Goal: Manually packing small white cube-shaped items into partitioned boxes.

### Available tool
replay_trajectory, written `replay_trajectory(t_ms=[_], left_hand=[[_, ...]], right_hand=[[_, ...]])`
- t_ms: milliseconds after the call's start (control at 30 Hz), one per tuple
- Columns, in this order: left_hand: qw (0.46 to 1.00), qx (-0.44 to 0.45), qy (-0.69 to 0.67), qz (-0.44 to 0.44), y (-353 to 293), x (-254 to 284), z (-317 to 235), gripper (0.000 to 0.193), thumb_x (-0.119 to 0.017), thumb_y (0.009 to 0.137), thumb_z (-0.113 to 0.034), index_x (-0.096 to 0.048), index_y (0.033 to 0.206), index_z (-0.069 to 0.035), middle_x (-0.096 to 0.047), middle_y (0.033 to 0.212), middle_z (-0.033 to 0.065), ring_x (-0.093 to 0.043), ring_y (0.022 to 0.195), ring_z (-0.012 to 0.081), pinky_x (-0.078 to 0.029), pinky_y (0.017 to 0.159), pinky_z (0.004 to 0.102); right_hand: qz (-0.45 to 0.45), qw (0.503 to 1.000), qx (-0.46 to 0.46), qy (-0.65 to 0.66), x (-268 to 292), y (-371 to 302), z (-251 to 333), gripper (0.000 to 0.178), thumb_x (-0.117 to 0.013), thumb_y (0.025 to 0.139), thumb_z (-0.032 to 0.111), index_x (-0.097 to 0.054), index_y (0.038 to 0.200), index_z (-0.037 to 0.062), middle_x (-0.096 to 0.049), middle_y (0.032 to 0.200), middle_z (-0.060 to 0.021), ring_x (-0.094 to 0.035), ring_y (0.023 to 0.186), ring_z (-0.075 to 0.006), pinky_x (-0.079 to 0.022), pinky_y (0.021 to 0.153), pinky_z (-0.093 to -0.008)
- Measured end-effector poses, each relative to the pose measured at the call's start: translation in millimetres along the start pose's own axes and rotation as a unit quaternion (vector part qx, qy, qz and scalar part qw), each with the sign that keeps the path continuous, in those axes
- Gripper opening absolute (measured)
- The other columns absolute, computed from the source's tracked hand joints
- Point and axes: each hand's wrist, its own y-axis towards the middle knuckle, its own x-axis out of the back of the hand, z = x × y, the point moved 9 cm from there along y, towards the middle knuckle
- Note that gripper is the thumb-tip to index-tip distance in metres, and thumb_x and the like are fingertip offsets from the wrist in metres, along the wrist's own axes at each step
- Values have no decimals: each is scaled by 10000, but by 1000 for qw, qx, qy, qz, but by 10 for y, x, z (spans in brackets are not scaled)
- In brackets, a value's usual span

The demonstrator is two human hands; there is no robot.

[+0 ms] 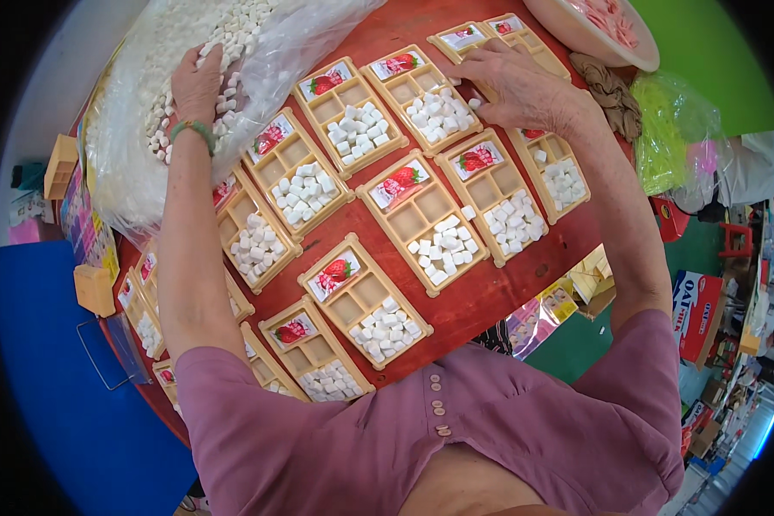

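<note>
Small white marshmallows [232, 39] fill a large clear plastic bag [150, 60] at the upper left. Among them my left hand [196, 86], with a green bangle at the wrist, curls its fingers round some marshmallows; its fingertips are partly hidden. My right hand [516, 86] is cupped palm down over a beige divided tray [542, 53] at the upper right. A white marshmallow [475, 103] shows by its thumb, and its palm is hidden. Beside that hand is a tray [426, 95] with marshmallows in its large compartment and a strawberry-printed packet [396, 64] at its far end.
Several similar trays [421, 219] cover the red table [456, 314], most with marshmallows and a packet. A white basin [649, 60] of pink pieces, a brown cloth [606, 90] and a bag of yellow-green material [666, 138] lie at the right. A blue board [69, 361] stands left.
</note>
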Motion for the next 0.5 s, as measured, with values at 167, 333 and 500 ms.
replay_trajectory(t_ms=[167,333,500], left_hand=[[864,268,-424,34,-292,-176,104,453,-740,870,-219,-564,1216,15,-575,943,73,-555,708,127,-426,499,223],[722,316,-587,184,-289,-251,102,354,-683,916,-135,-542,1208,7,-547,922,73,-470,657,103,-337,444,168],[693,303,-614,227,-454,-258,-180,314,-667,923,-126,-563,1183,15,-595,906,85,-476,621,108,-288,398,163]], right_hand=[[50,999,-16,-9,-48,86,-3,193,-573,817,33,-669,982,64,-675,959,-121,-583,1084,-299,-389,979,-496],[48,998,-6,-32,-68,163,48,96,-603,837,64,-658,915,71,-669,889,-101,-588,1029,-283,-381,962,-465],[49,997,-22,-54,-91,145,-8,40,-641,858,104,-656,889,84,-658,854,-93,-585,979,-265,-361,965,-439]])
